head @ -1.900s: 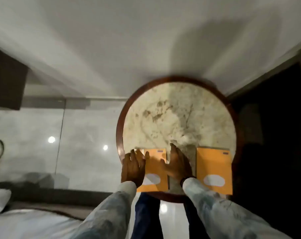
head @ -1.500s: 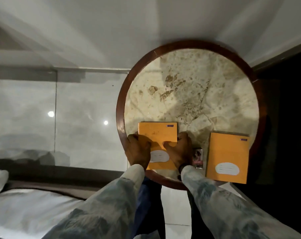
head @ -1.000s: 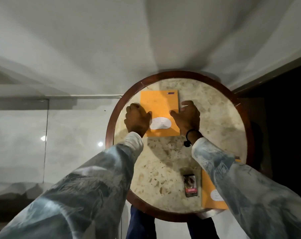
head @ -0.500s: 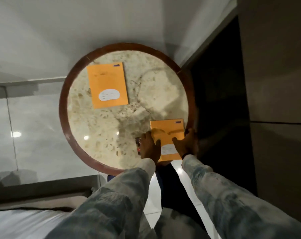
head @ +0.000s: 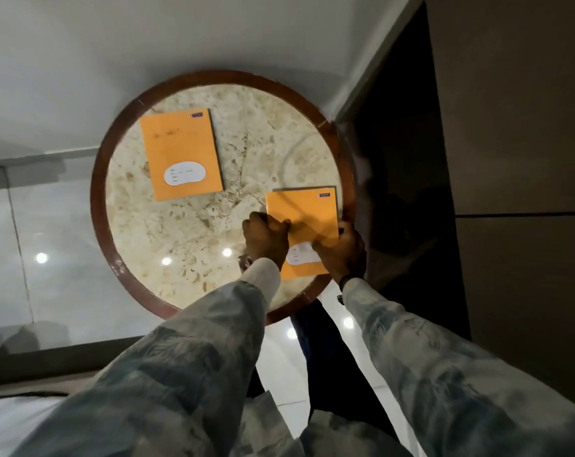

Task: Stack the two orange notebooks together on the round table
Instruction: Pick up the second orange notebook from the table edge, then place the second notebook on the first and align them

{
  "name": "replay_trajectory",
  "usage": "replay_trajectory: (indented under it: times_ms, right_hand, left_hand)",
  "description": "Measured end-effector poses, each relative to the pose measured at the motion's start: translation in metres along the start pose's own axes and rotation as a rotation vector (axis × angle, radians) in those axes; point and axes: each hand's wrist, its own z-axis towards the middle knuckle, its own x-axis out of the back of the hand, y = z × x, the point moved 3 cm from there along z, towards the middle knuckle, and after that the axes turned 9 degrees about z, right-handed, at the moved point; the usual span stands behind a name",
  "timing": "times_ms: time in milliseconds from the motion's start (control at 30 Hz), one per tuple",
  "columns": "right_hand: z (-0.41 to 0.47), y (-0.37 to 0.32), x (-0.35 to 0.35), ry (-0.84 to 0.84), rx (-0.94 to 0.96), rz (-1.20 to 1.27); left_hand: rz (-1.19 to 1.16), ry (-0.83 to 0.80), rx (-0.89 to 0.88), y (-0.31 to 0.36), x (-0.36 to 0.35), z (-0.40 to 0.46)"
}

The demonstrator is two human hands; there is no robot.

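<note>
From the head camera, little lies around the work: a small dark object (head: 243, 260) peeks out by the left wrist, mostly hidden, and a dark band (head: 345, 279) circles the right wrist. Pale patterned sleeves (head: 193, 351) fill the lower frame. Nothing lies between the two notebooks.

The round desk (head: 114, 258) has a mottled cream stone top inside a red-brown wooden rim. It stands against a pale wall, over glossy tiles showing bright light spots, with a dark opening and brown panels to the right.

The far notebook (head: 180, 150) lies flat and alone on the desk's far left part, orange with a white oval label. The near notebook (head: 304, 219), the same orange with its label partly covered, sits at the right edge near the rim, well apart from the first. The left hand (head: 264, 240) grasps its left edge and the right hand (head: 340, 252) its right edge, both grips clenched on it.
</note>
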Motion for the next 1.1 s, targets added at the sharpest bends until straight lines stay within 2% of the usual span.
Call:
replay_trajectory:
  times_ms: [167, 333, 467, 567, 667, 767, 833, 1000, 1033, 1100]
  right_hand:
    - [0.014, -0.096, -0.051, -0.022, 0.174, 0.014]
    - [0.028, -0.179, -0.140, -0.063, 0.309, -0.044]
    - [0.035, -0.196, -0.194, -0.108, 0.299, -0.141]
    - [0.034, -0.186, -0.207, -0.058, 0.306, -0.147]
    - [0.034, -0.187, -0.212, -0.051, 0.319, -0.148]
    - [0.043, -0.192, -0.209, -0.052, 0.315, -0.161]
    - [0.050, -0.199, -0.205, -0.056, 0.300, -0.116]
    - [0.061, -0.229, -0.202, -0.177, 0.199, 0.188]
    - [0.060, -0.235, -0.199, -0.174, 0.212, 0.238]
    - [0.047, -0.244, -0.189, -0.102, 0.392, 0.308]
  left_hand:
    - [0.012, 0.164, -0.110, 0.026, 0.084, 0.073]
    - [0.065, 0.281, -0.079, 0.021, 0.164, 0.163]
    - [0.236, 0.249, -0.064, 0.005, 0.187, 0.196]
    - [0.350, 0.228, -0.121, -0.002, 0.181, 0.194]
    - [0.249, 0.212, -0.057, -0.008, 0.183, 0.200]
    - [0.096, 0.109, -0.006, -0.012, 0.192, 0.219]
    - [0.064, 0.046, -0.093, -0.013, 0.198, 0.226]
    - [0.050, 0.087, -0.493, -0.010, 0.202, 0.214]
    - [0.014, 0.106, -0.549, -0.009, 0.205, 0.209]
    - [-0.069, 0.196, -0.657, -0.008, 0.213, 0.196]
